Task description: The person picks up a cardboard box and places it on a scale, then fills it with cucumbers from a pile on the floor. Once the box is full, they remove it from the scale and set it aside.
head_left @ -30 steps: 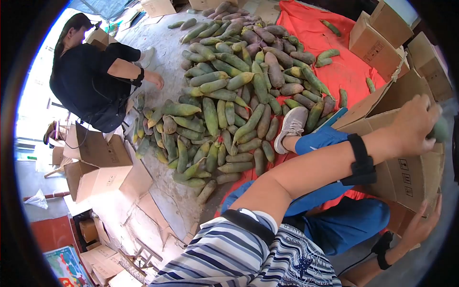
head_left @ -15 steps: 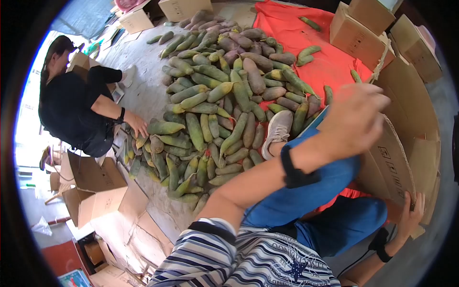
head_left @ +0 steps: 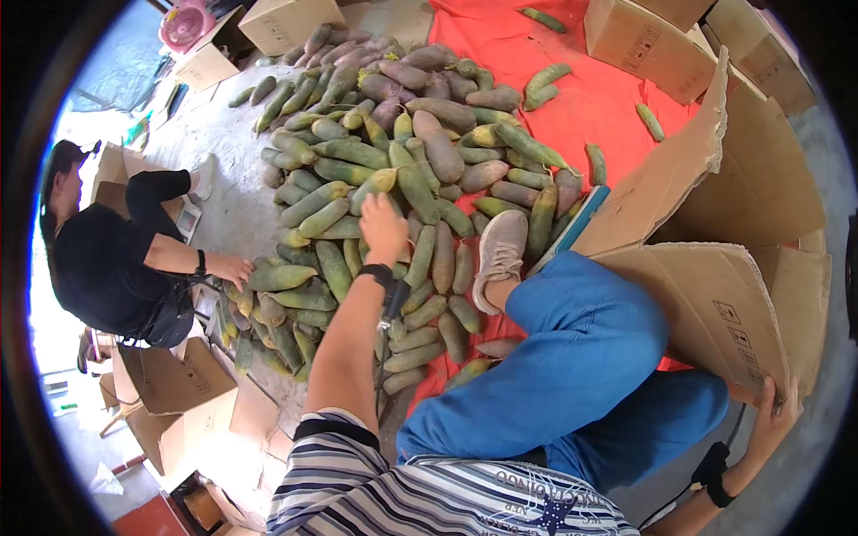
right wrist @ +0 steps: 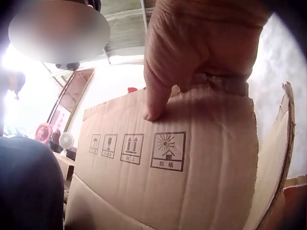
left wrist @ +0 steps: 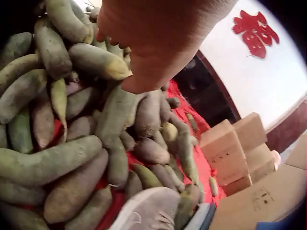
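Observation:
A large heap of green radishes (head_left: 335, 263), some purplish, covers the floor in the head view. My left hand (head_left: 384, 230) reaches over the middle of it, fingertips right at a green radish with a yellowish end (head_left: 373, 188). In the left wrist view the left hand (left wrist: 163, 43) hangs above the heap, its fingers partly hidden behind the palm and nothing seen in its grasp. My right hand (head_left: 776, 415) grips the edge of an open cardboard box (head_left: 688, 286); in the right wrist view its thumb presses the printed outer face, the other fingers hidden behind the edge.
A red cloth (head_left: 572, 116) lies under the heap, with several loose radishes on it. Closed cartons (head_left: 639, 49) stand behind. Another person (head_left: 107, 259) crouches at the left, a hand on the heap, near an open carton (head_left: 192, 393). My shoe (head_left: 502, 255) rests among the radishes.
My left hand held a green radish over the box a second ago, let it go, and swung left to the heap. My right hand stays on the box edge. The other person's hand reached the heap.

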The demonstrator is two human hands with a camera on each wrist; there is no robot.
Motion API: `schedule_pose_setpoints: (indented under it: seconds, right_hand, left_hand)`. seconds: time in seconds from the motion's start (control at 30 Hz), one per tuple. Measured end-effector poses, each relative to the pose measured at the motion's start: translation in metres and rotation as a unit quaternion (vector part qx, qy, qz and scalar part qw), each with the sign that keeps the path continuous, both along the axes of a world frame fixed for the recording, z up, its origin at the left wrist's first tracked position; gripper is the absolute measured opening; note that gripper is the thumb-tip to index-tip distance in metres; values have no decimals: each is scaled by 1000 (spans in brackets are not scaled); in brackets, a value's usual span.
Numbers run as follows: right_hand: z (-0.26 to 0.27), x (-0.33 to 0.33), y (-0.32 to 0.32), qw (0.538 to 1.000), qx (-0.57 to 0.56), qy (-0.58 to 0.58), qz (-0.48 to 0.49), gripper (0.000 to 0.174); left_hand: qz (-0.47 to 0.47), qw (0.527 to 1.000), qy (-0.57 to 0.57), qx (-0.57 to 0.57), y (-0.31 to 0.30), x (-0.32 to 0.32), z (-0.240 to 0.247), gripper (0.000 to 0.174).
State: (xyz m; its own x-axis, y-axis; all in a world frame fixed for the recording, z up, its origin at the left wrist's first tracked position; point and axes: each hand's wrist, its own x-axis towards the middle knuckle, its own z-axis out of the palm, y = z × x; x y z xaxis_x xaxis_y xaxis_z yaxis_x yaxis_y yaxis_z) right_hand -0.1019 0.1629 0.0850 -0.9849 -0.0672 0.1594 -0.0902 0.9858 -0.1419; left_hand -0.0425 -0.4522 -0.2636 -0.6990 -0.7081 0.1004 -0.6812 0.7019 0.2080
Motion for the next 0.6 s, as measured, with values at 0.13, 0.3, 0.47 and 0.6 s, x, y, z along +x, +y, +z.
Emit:
schedule_pose_setpoints:
  seconds: [0.13,0.3,0.47,0.6]
  right_hand:
    - [-10,-1,11,992,-21,114,39,32]
    - [-5,0,26,997,-41,66,-30,42]
    - [-2,-4,21,997,-38,57,-44,43]
    - [-1,-2,23,996,-60,43,-45,43]
  left_hand:
    - [5,997,-29,-66,-39,-9,-17,64]
    - [2,993,-113,-20,-61,-30,-14,74]
    - [21,968,-246,-35,-71,-50,-4,62]
    - [24,984,-172,-25,-75,-50,-19,57]
